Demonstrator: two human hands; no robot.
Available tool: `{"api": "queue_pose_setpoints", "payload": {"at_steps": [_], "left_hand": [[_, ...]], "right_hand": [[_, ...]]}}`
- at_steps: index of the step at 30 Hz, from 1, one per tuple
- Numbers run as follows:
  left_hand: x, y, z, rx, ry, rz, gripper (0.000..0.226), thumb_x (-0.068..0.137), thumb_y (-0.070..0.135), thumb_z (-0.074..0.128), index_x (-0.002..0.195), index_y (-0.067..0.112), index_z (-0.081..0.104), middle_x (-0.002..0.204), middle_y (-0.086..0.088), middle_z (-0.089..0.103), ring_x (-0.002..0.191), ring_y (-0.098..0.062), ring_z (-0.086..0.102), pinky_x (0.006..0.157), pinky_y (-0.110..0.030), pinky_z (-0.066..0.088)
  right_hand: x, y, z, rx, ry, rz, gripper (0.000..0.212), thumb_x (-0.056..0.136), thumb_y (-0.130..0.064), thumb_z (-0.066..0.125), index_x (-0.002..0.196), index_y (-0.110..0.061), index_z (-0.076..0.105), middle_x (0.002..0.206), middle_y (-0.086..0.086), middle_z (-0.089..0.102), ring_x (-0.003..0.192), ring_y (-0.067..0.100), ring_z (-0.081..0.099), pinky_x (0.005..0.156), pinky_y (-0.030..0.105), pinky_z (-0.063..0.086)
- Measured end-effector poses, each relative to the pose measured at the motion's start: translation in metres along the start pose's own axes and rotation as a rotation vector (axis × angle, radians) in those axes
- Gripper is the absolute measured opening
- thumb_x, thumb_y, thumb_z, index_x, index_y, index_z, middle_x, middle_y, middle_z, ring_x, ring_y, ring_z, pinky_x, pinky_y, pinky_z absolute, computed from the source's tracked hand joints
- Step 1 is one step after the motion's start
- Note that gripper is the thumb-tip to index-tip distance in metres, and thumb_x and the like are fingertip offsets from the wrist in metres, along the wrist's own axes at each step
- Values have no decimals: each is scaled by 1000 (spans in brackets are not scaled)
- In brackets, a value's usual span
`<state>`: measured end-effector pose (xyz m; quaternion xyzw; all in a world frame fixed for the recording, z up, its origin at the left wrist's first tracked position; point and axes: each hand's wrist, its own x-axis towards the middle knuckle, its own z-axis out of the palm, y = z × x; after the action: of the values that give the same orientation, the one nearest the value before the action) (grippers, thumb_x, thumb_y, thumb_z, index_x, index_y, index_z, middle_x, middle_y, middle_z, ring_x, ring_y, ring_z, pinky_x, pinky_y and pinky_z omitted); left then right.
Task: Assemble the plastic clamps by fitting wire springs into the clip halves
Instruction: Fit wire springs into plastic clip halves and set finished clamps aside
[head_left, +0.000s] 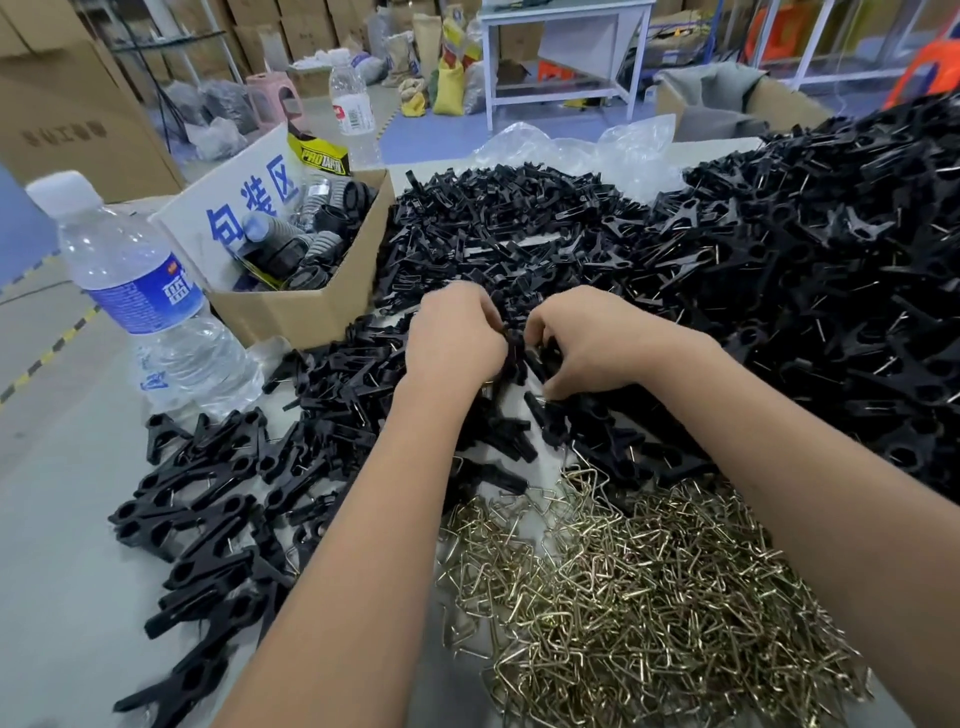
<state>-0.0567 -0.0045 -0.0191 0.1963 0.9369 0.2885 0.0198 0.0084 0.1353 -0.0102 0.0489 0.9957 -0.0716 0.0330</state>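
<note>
Hands meet over the middle of the black heap: left hand (454, 332) and right hand (582, 343) both curl tight round one black clip piece (517, 349), whose spring seating is hidden. Best to steady both halves squarely while pressing; spare wire springs (649, 587) lie near on the tabletop (62, 597), finished clamps (208, 499) at left

A heap of clip halves (519, 228) fills the middle of the frame on the surface (62, 597), and a higher pile of clamps (841, 249) rises at the right. More clamps (208, 499) lie at the lower left. The wire springs (623, 587) spread at the lower centre, in front of the clip halves. A cardboard box (306, 306) sits at the upper left of the heap, with a water bottle (140, 291) left of it and a second bottle (353, 104) behind it. The hands, left (454, 338) and right (587, 343), meet at centre frame above the heap.
</note>
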Motion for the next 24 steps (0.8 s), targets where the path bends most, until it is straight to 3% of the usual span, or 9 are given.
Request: {"api": "queue_pose_setpoints", "payload": {"at_steps": [2, 4, 7, 9, 11, 13, 16, 20, 24], "left_hand": [[8, 5, 1, -29, 76, 51, 26, 83, 4, 62, 91, 26, 73, 97, 0, 72, 91, -21, 68, 79, -35, 59], [15, 11, 3, -4, -39, 112, 24, 84, 6, 69, 85, 29, 72, 93, 2, 72, 88, -20, 69, 76, -32, 58], [22, 18, 11, 174, -254, 128, 19, 79, 16, 80, 85, 30, 69, 90, -1, 70, 82, -23, 68, 67, -30, 52], [23, 18, 16, 210, -280, 104, 21, 79, 25, 81, 95, 24, 69, 91, -2, 69, 75, -24, 66, 61, -29, 50], [25, 16, 21, 237, -267, 95, 30, 77, 31, 80, 102, 24, 65, 96, -1, 68, 85, -26, 66, 65, -30, 51], [27, 15, 26, 244, -227, 88, 35, 77, 38, 80, 105, 24, 64, 105, -2, 68, 101, -29, 64, 77, -35, 53], [25, 17, 32, 218, -163, 33, 44, 77, 51, 84, 103, 20, 67, 103, -5, 69, 102, -30, 63, 88, -43, 58], [21, 19, 36, 170, -67, 37, 10, 84, 23, 81, 89, 19, 74, 93, -6, 72, 91, -30, 71, 82, -42, 62], [21, 17, 32, 153, -25, 40, 17, 81, 9, 75, 89, 23, 70, 101, -5, 69, 94, -31, 67, 80, -38, 58]], "right_hand": [[-4, 10, -5, 96, 35, -17, 51, 71, -35, 92, 117, -21, 75, 107, 0, 72, 101, 21, 65, 93, 36, 55], [-6, 19, -10, 177, 74, -50, 47, 73, -34, 91, 116, -21, 78, 104, -1, 75, 97, 16, 67, 92, 30, 54], [-7, 31, -15, 295, 124, -81, 32, 74, -32, 91, 102, -21, 80, 78, -10, 71, 69, -6, 62, 66, 11, 47], [-6, 39, -17, 331, 117, -75, 25, 77, -33, 89, 97, -20, 80, 70, -12, 68, 63, -10, 59, 60, 10, 45], [-5, 46, -19, 361, 67, -72, 23, 80, -33, 86, 98, -20, 79, 74, -10, 73, 66, -5, 64, 64, 14, 50], [-7, 52, -20, 439, 26, -79, 20, 84, -29, 85, 101, -21, 79, 85, -7, 77, 76, 3, 70, 77, 25, 58], [-11, 61, -20, 671, 58, -74, 17, 87, -18, 82, 102, -27, 79, 94, -7, 80, 81, 3, 73, 75, 20, 58], [-14, 68, -17, 840, 115, 4, 23, 91, -13, 78, 112, -20, 76, 96, -2, 81, 82, 13, 70, 57, 23, 51], [-15, 68, -15, 862, 193, 46, 33, 88, -16, 82, 119, -21, 74, 94, -4, 81, 84, 9, 74, 58, 15, 50]]}}
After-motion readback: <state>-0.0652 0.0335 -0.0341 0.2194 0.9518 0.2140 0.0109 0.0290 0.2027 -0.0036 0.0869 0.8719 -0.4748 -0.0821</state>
